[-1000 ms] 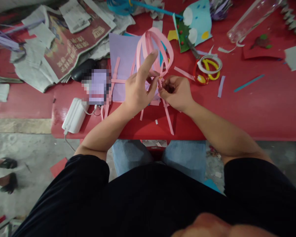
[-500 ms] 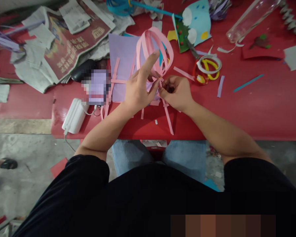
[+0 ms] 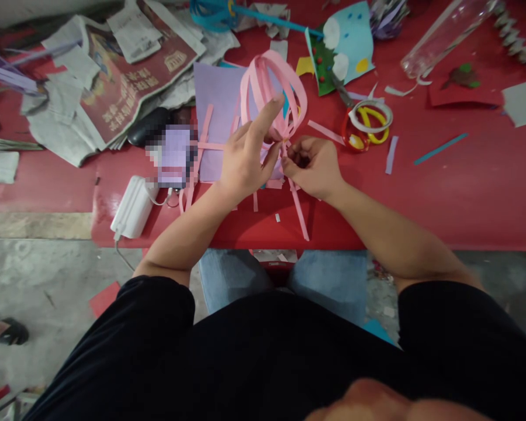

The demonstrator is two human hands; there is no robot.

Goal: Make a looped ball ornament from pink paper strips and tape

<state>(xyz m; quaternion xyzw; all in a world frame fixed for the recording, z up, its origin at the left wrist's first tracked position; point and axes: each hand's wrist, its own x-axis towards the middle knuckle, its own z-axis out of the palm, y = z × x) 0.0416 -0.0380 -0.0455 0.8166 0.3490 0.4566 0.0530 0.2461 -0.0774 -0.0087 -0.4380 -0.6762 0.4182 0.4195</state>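
Pink paper strips looped into a balloon-like shape (image 3: 298,96) rise above my two hands, gathered at a narrow point between them. My left hand (image 3: 248,155) pinches the gathered base with thumb and fingers, its index finger raised along the loops. Close beside it, my right hand (image 3: 314,166) is curled, thumb and fingers closed on the same base. A pink strip (image 3: 298,210) hangs down below my fingers towards the table's front edge. Under the left hand lies a purple sheet (image 3: 213,88) with more pink strips across it.
Scissors (image 3: 370,126) and a roll of tape (image 3: 388,111) lie right of the hands. A white power bank (image 3: 134,207), a phone (image 3: 175,155) and newspapers (image 3: 127,88) are at the left. A clear bottle (image 3: 447,38) lies at the back right.
The pink loops have tilted very slightly left; both hands keep nearly the same hold. At the far left, a person's feet on the floor have shifted.
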